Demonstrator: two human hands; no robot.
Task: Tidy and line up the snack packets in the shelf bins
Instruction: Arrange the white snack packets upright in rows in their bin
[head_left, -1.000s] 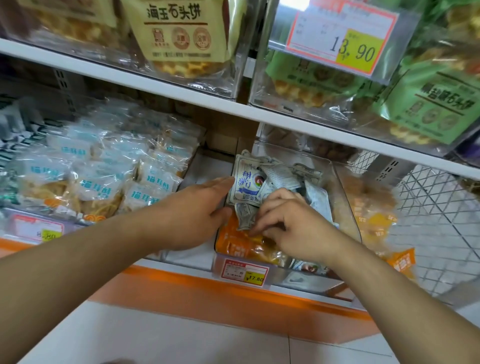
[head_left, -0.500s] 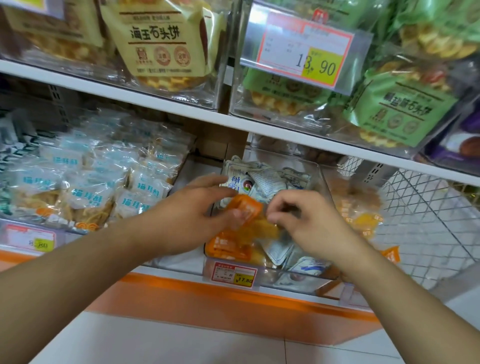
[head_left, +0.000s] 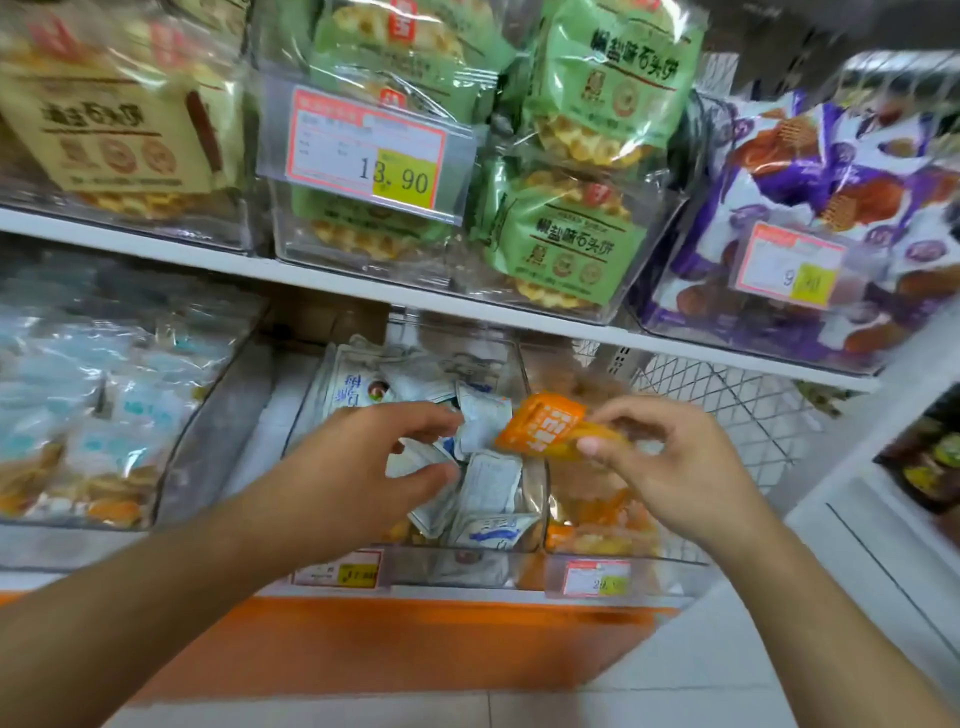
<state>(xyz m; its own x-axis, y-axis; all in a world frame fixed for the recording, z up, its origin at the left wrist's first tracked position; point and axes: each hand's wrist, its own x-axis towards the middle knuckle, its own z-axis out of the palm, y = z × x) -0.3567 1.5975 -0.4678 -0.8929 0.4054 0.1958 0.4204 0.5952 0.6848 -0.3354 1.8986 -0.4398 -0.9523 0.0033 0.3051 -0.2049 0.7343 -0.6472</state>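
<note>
My right hand (head_left: 670, 462) pinches a small orange snack packet (head_left: 540, 423) and holds it in the air over the divider between two clear bins on the lower shelf. The middle bin (head_left: 535, 499) holds several jumbled white-and-blue packets (head_left: 488, 483). My left hand (head_left: 374, 467) hovers over those packets with its fingers curled apart and nothing in it. The bin to the right (head_left: 623, 551) holds orange packets, blurred and partly hidden behind my right hand.
A bin of pale blue packets (head_left: 98, 415) stands at the left. The upper shelf (head_left: 363, 291) carries bins of yellow, green (head_left: 566, 249) and purple (head_left: 810, 197) biscuit bags with price tags (head_left: 369, 150). A wire mesh panel (head_left: 727, 405) is at the right, and a white cabinet edge (head_left: 857, 519).
The orange packet has left my left hand and moved right, held by my right hand alone. My left hand has let go. The view has shifted to the right.
</note>
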